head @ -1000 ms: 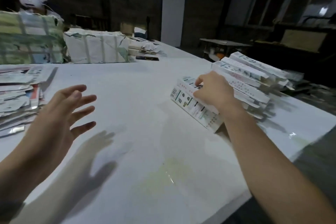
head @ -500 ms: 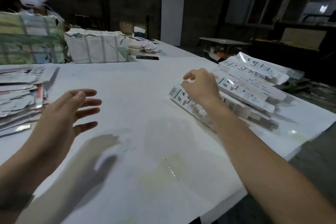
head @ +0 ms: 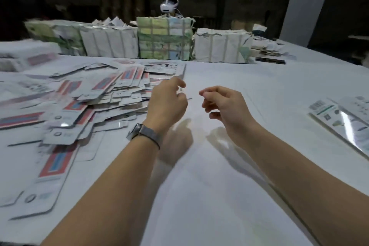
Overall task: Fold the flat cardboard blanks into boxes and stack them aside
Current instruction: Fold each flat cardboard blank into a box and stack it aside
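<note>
On the white table (head: 229,195) a sprawling heap of flat cardboard blanks (head: 83,98) lies just left of the left hand (head: 166,104), while the right hand (head: 225,109) hovers beside it, both with fingers loosely curled, grasping nothing.

left hand (head: 166,104): over the worktop (head: 219,195) right at the edge of the blanks pile, fingers loosely curled, not holding anything. Watch (head: 139,133) on that wrist.
right hand (head: 224,109): just beside the left one, also loosely curled, nothing in it.
blanks (head: 83,94): big messy heap on the left, flat, red and blue stripes on lots of them.
boxes (head: 343,124): folded ones, far right edge.
bundles (head: 165,39): strapped packs lined up along the back.
headset (head: 169,5): white, on someone behind the bundles.
</note>
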Tool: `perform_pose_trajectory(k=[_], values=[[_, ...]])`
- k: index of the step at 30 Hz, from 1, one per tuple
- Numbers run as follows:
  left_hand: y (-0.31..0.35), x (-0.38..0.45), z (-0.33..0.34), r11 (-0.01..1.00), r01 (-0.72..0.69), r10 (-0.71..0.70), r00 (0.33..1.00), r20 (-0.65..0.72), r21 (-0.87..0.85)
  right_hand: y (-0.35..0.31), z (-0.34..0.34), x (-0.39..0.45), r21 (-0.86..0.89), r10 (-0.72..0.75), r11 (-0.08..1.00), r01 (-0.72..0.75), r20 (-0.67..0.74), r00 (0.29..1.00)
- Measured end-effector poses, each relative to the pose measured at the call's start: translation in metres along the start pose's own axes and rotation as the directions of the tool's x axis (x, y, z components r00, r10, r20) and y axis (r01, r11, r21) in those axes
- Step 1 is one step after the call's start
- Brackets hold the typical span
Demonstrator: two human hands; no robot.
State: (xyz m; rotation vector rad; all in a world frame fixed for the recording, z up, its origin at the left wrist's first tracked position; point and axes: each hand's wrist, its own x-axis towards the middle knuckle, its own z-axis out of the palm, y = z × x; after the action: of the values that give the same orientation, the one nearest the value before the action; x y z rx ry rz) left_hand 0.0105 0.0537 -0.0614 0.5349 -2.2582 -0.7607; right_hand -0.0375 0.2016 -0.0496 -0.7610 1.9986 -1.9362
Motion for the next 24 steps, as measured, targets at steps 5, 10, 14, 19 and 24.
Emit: perform_pose_trajectory(k=[5, 10, 14, 19, 24], values=[[-0.044, 0.023, -0.038, 0.88, 0.233, -0.212, 0.972, -0.097, 0.413, 0.003, 0.018, -0.004, 0.101, -0.003, 0.995, -0.006, 0.083, 0.997], [-0.079, 0.03, -0.067, 0.677, 0.427, -0.467, 0.879, -0.098, 0.599, 0.007, 0.025, -0.01, 0.099, -0.052, 0.994, 0.037, 0.159, 0.986], [-0.101, 0.028, -0.087, 0.622, 0.432, -0.536, 0.843, -0.047, 0.653, 0.006, 0.025, -0.01, 0.105, -0.08, 0.992, 0.063, 0.164, 0.983], [-0.088, 0.025, -0.078, 0.612, 0.307, -0.374, 0.924, -0.075, 0.729, 0.008, 0.02, -0.013, 0.103, -0.106, 0.99, 0.091, 0.15, 0.983], [-0.054, 0.017, -0.075, 0.753, 0.205, -0.113, 0.977, -0.183, 0.625, 0.009, 0.017, -0.011, 0.112, -0.114, 0.989, 0.099, 0.128, 0.985]])
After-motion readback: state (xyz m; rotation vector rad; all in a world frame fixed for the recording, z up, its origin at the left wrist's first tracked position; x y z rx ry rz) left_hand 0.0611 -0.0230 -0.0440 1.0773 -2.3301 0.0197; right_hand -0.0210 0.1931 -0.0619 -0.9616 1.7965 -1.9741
